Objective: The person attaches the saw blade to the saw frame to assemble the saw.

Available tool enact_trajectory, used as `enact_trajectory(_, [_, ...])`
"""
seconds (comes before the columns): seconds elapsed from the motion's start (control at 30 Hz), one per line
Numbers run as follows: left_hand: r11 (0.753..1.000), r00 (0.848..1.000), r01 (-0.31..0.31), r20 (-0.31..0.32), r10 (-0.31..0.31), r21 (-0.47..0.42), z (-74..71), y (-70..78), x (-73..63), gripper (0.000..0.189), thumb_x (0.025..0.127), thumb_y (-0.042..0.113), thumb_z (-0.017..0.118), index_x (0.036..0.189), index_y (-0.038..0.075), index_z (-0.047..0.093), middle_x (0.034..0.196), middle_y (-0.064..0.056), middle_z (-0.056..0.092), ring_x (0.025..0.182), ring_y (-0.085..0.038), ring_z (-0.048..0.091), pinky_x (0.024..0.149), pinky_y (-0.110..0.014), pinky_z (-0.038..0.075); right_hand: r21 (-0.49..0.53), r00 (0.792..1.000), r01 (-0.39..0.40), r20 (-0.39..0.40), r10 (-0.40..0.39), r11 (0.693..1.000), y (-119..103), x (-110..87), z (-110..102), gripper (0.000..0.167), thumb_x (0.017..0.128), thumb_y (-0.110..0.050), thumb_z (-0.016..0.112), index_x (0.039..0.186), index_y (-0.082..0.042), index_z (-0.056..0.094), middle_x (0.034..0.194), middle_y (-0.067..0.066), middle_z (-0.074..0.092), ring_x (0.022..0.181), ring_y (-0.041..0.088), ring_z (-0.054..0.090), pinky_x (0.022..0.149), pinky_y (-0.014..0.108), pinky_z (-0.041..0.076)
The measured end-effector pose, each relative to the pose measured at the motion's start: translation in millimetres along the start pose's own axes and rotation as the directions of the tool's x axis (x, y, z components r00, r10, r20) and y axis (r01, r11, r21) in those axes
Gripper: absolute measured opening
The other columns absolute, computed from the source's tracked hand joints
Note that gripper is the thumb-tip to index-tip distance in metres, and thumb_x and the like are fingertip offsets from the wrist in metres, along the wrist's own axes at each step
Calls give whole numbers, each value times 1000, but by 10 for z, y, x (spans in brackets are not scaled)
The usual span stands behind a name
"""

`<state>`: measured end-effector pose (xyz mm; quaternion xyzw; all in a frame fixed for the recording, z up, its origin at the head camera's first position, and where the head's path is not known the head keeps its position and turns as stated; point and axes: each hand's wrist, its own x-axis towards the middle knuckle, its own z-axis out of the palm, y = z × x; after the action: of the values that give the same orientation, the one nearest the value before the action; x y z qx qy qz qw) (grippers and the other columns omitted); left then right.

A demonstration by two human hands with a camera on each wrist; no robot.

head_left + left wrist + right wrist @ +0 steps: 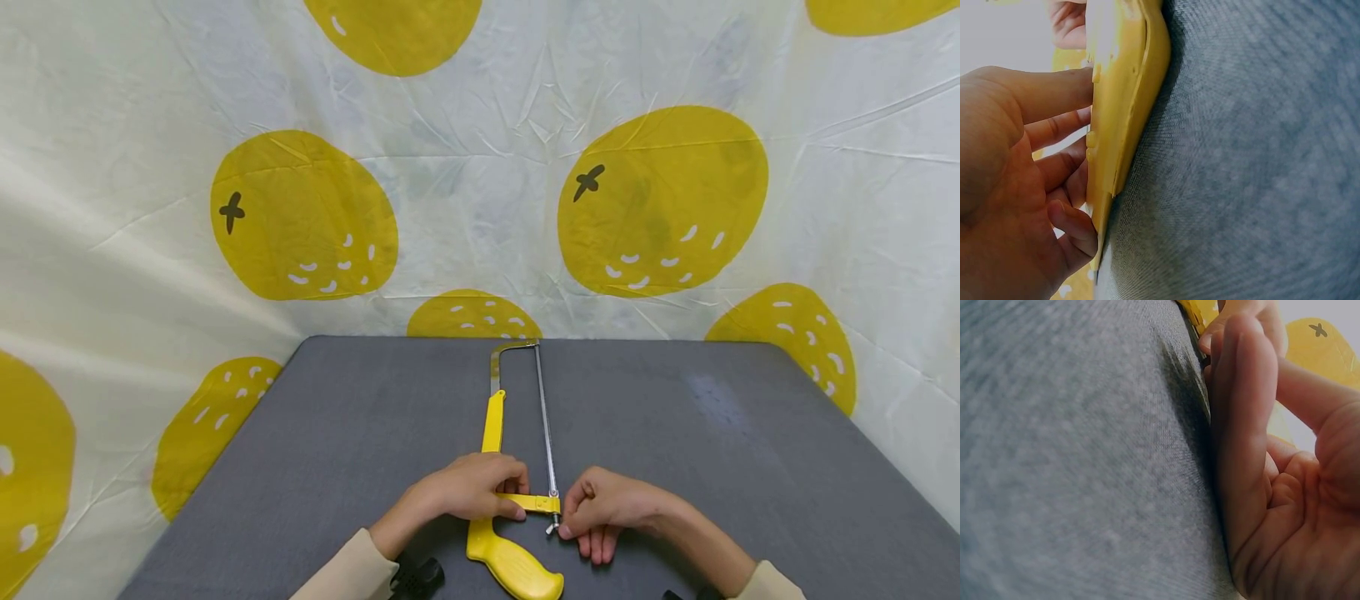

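A hacksaw (492, 423) with a yellow handle and frame lies flat on the grey table, its handle toward me. The thin metal blade (543, 408) runs along its right side. My left hand (480, 487) grips the yellow frame just above the handle, thumb and fingers on either side of the short crossbar (534, 502). In the left wrist view, its fingers touch the edge of the yellow handle (1119, 100). With thumb and curled index finger, my right hand (611, 504) pinches at the small wing nut (552, 527) below the crossbar. Right-hand fingers hide the nut in the right wrist view.
The grey cloth-covered table (360, 417) extends around the saw on all sides. A pale curtain (480, 208) printed with yellow fruit hangs behind and beside it. A dark object (427, 575) sits by the left wrist.
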<state>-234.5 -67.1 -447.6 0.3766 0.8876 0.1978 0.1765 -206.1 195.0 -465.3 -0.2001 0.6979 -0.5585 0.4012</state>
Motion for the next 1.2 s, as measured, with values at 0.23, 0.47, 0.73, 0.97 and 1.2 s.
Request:
enact_trajectory(0.23, [1000,1000,1,0,-1,2,13,-6,2,13,94,36,77,96,29,65,84,15,56,73,0,51,67,-19,43,17,1000,2,23,-2,1000,25,-2,-21,35,91,-7,70,100,26,62,64,-2,70,51,2,66,46,21,53])
enact_trajectory(0.47, [1000,1000,-1,-1,1,-7,8,-6,2,13,94,35,77,96,29,66,84,15,56,73,0,51,67,-18,43,37,998,-17,53,15,999,2,-16,-45,11,91,-7,70,90,3,72,65,-2,70,52,2,66,48,22,55])
enact_trajectory(0.73, [1000,1000,-15,1,15,4,6,3,-12,12,95,35,76,97,29,66,84,15,56,72,1,51,67,-18,42,62,998,-26,64,22,998,23,-13,-57,7,91,-7,71,91,0,72,66,-2,71,53,2,67,49,23,56])
enact_trajectory(0.97, [997,999,-38,-17,39,60,36,-14,-5,13,95,38,75,96,30,65,82,15,55,70,1,50,66,-18,41,68,998,-14,66,10,998,51,-13,-59,11,92,-7,70,94,4,72,67,0,71,53,3,68,50,23,56])
enact_trajectory(1.2, [994,999,-36,-27,39,102,40,12,-2,13,94,39,75,96,30,66,83,16,55,70,1,50,65,-18,41,73,998,-13,61,8,997,61,-17,-67,23,92,-5,69,99,17,68,67,0,71,54,3,68,50,23,56])
